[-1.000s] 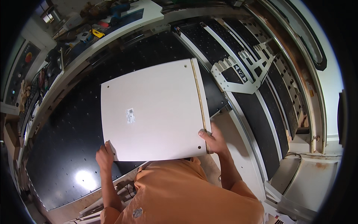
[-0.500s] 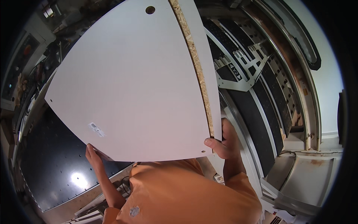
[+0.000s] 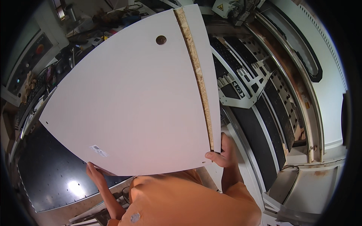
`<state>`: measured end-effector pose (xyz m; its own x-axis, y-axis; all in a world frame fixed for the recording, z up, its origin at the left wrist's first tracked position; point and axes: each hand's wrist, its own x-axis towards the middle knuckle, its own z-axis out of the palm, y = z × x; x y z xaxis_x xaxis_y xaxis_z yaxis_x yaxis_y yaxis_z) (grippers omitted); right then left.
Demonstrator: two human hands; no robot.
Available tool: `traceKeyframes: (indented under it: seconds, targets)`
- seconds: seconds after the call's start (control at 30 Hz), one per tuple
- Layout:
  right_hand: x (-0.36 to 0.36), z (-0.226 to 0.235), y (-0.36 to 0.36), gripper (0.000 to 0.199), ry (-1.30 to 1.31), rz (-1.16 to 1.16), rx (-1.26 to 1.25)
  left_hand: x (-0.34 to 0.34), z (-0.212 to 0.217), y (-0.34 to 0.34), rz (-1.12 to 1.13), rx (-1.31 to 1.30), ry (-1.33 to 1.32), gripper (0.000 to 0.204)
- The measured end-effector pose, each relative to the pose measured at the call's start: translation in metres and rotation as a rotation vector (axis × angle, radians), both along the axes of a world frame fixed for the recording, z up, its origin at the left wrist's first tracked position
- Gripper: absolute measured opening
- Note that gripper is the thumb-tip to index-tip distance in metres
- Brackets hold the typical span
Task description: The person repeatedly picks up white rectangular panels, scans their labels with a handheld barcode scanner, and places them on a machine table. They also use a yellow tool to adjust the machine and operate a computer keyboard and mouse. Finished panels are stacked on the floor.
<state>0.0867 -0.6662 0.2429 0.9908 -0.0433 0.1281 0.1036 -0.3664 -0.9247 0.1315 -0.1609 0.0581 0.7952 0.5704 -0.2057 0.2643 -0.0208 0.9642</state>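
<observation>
- white panel, raised over the black machine bed, hides much of it
- left hand and right hand clasp its near corners
- small white sticker label near left corner

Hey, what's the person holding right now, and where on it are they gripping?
A large white panel, held in both hands at its near edge: the left hand near the lower left corner, the right hand at the lower right corner.

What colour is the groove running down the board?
Raw tan chipboard, against the white board; the groove shows in the head view.
</observation>
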Motion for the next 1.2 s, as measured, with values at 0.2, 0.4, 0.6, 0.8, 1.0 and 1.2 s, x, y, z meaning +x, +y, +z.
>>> traceKeyframes:
  seconds: [0.2,0.4,0.6,0.8,1.0,1.2]
  targets:
    - [0.002,-0.004,0.001,0.044,-0.052,0.017,-0.010,-0.001,-0.017,0.008,-0.005,-0.061,-0.059,0.042]
    - [0.009,0.006,0.017,0.046,0.095,-0.083,0.210,0.000,0.025,-0.005,-0.048,0.016,0.102,0.041]
    - [0.053,-0.029,0.013,0.042,0.191,0.022,0.250,-0.025,0.078,-0.010,-0.269,0.177,0.117,0.046]
    - [0.076,-0.107,-0.011,0.040,0.378,0.167,0.211,-0.105,0.088,-0.023,-0.128,0.139,0.285,0.048]
    - [0.100,-0.138,0.004,0.041,0.421,0.481,0.229,-0.230,0.087,-0.071,0.204,0.012,0.209,0.040]
    - [0.110,-0.143,0.062,0.045,0.526,0.753,0.309,-0.342,0.100,-0.145,0.605,-0.012,-0.035,0.032]
